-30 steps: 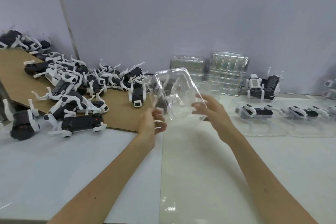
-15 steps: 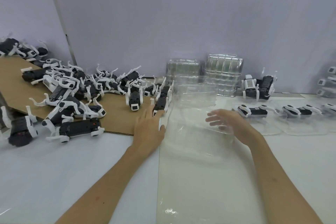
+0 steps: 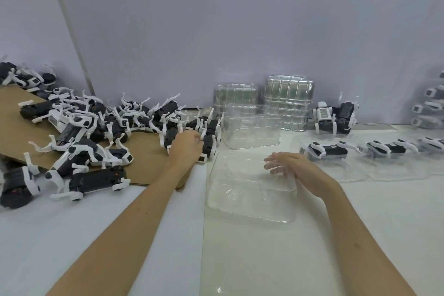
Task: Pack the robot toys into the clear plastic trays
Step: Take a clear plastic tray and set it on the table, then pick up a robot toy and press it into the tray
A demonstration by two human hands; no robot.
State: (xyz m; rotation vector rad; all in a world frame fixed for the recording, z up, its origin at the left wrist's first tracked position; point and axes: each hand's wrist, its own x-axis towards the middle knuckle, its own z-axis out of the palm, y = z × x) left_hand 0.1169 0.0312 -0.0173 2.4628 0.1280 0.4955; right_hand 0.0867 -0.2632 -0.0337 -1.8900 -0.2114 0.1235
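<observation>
An empty clear plastic tray (image 3: 240, 211) lies flat on the white table in front of me. My right hand (image 3: 296, 168) hovers at its right edge with fingers stretched out over it; they look blurred, as if seen through the plastic. My left hand (image 3: 186, 149) reaches left of the tray and curls its fingers round a black-and-white robot toy (image 3: 209, 145) at the near edge of the toy pile (image 3: 84, 125). That toy rests on the cardboard sheet (image 3: 144, 154).
Stacks of empty clear trays (image 3: 288, 103) stand against the back wall, with another stack (image 3: 252, 132) in front. To the right lie trays holding robot toys (image 3: 329, 150), and one toy (image 3: 336, 115) stands upright. More packed toys (image 3: 430, 108) sit far right.
A second ago both hands held the clear tray up in the air. It now lies on the table. My left hand has moved left onto a robot toy.
</observation>
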